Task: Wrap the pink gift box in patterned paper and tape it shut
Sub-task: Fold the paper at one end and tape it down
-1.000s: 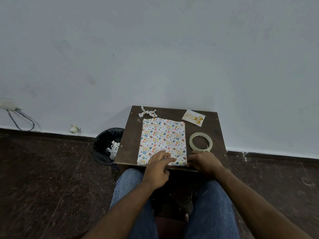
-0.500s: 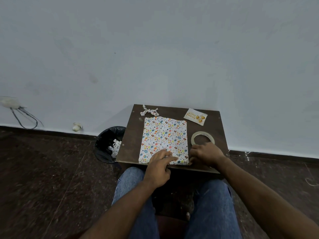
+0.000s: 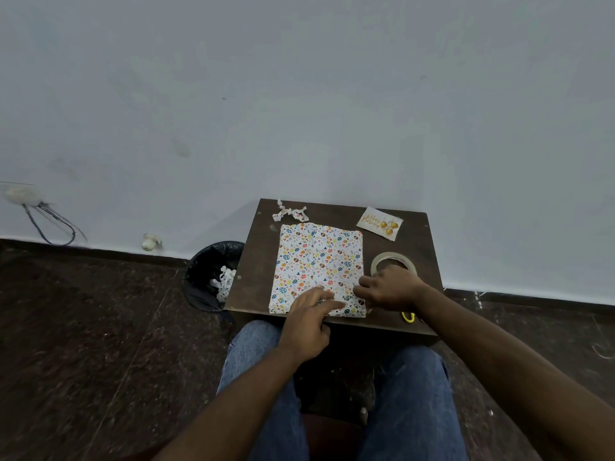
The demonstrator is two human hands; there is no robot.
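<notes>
We are sitting before a pale blue wall at a small dark wooden table point(image 3: 259, 261), where the flat rectangular box wrapped in white paper with coloured dots point(image 3: 317, 264) is lying, its long axis running away from us. Our left hand point(image 3: 307, 322) is pressing straight fingers on its near end; our right hand point(image 3: 389, 287) is pinching the paper at the near right corner, closer to the clear tape roll point(image 3: 392, 261) just beyond it. No pink is showing; the wrap is looking smooth. A birthday card point(image 3: 379, 223) is lying further off.
</notes>
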